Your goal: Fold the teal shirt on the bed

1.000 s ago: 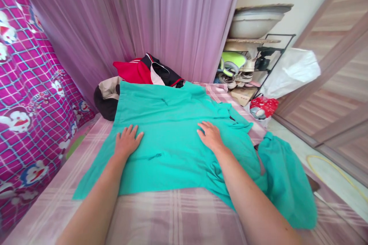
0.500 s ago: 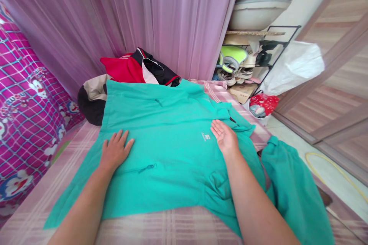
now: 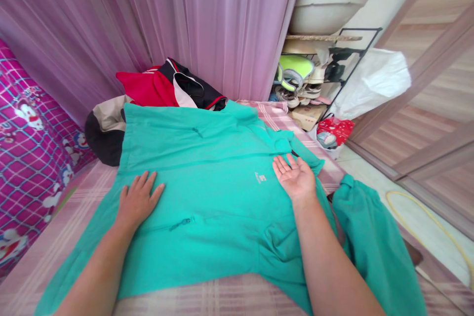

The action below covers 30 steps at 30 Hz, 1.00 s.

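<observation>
A teal zip jacket (image 3: 215,187) lies spread out front side up, its collar end to the right and its hem to the left. It has a small white chest logo and two zipped pockets. My left hand (image 3: 138,200) rests palm down on the jacket near the hem, fingers spread. Near the collar, my right hand (image 3: 296,177) is turned palm up with its fingers stretched out and nothing in it. One jacket sleeve (image 3: 374,237) hangs toward the bed's right edge, past my right forearm.
Under the jacket is a pink plaid bedsheet (image 3: 192,301). Red and navy clothing (image 3: 155,86) and a grey-black item (image 3: 105,133) lie behind it, by a purple curtain (image 3: 207,24). A shoe rack (image 3: 355,59), white bag (image 3: 385,81) and yellow cable (image 3: 425,207) stand right.
My right hand has turned further palm up and moved slightly right over the jacket. My left hand stays flat near the hem. The whole view has shifted a little.
</observation>
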Available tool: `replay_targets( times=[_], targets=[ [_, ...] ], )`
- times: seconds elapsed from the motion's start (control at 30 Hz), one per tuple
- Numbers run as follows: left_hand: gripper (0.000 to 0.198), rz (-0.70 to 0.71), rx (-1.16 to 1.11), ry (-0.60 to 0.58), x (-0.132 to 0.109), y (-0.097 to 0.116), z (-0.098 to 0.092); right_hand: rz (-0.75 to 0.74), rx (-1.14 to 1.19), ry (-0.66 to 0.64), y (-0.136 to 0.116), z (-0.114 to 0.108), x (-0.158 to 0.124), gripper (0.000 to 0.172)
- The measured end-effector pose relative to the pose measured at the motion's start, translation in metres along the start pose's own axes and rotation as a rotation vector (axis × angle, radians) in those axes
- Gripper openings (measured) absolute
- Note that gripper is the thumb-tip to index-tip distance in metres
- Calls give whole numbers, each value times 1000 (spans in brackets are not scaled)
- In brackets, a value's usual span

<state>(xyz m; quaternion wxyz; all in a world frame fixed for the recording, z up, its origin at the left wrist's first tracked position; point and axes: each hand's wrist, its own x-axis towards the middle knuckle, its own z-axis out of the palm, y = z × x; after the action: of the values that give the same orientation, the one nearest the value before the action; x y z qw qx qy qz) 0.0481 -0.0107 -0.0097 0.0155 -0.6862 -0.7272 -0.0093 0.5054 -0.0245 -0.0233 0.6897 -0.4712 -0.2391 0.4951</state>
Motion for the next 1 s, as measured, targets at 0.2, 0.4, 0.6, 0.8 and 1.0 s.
replay_targets(
  times=[0.2,0.4,0.6,0.8,1.0],
  targets=[
    [68,9,5,17,-1,1,0,-3,-25,8,0,1,-1,49],
    [68,11,-9,27,2,-3,3,-52,-47,22,4,0,2,48],
    [69,12,-10,23,3,-3,3,-275,-440,112,18,11,3,42],
    [68,6,0,19,1,1,-1,-429,-919,-46,19,17,-6,28],
    [67,-8,6,5,0,4,-4,-478,-1361,-161,14,24,-15,36]
  ],
)
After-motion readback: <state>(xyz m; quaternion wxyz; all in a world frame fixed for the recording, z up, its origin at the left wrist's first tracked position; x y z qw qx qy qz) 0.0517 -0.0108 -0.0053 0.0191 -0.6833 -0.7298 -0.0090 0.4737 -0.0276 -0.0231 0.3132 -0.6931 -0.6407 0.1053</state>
